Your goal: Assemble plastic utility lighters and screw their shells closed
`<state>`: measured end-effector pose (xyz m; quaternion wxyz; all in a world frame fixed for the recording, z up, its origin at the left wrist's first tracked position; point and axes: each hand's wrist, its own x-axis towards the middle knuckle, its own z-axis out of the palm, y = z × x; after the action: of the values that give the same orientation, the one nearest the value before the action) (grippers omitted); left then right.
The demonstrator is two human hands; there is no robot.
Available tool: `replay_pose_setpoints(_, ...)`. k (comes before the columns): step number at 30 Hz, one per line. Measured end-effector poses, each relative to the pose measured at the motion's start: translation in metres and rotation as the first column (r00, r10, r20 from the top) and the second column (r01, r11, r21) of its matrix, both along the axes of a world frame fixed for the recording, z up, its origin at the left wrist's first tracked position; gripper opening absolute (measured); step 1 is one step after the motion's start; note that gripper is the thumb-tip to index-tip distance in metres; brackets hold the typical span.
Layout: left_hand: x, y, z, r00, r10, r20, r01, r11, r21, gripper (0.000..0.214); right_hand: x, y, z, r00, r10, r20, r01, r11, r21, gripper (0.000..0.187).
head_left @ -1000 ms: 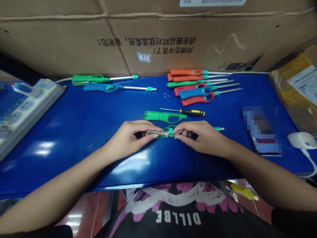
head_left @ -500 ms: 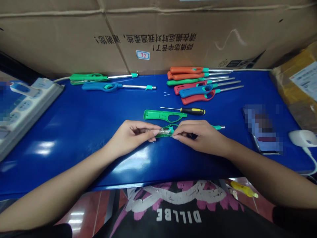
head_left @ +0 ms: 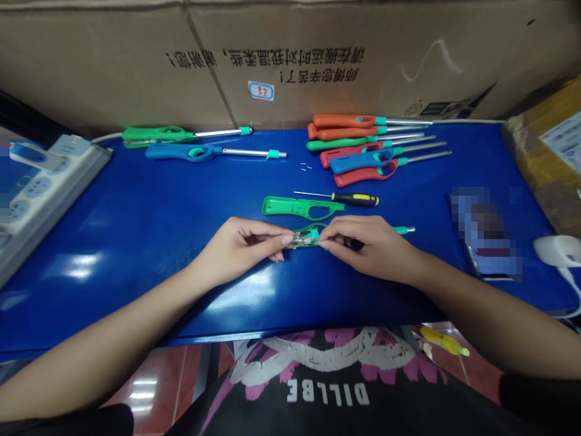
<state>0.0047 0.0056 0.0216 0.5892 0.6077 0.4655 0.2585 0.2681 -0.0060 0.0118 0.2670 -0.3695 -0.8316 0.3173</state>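
At frame centre, the left hand (head_left: 242, 245) and right hand (head_left: 363, 245) pinch a small clear lighter insert (head_left: 303, 241) over the opened green plastic lighter body (head_left: 313, 233) on the blue surface (head_left: 149, 224).

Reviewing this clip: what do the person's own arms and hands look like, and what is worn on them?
Both forearms are bare to the frame edge. The left hand and right hand wear no gloves, and no rings, watch or bracelet show. A dark sleeve edge appears low at the right, another at lower left.
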Motion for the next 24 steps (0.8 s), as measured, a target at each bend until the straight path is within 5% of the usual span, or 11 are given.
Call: replay_pose_setpoints(24,0.0005,0.0001,0.0,0.999,-0.023,-0.029,0.024,0.999,0.046,0.018,0.0001,0.0002,0.001,1.0,0.023,0.019,-0.022,1.0,-0.003,0.01)
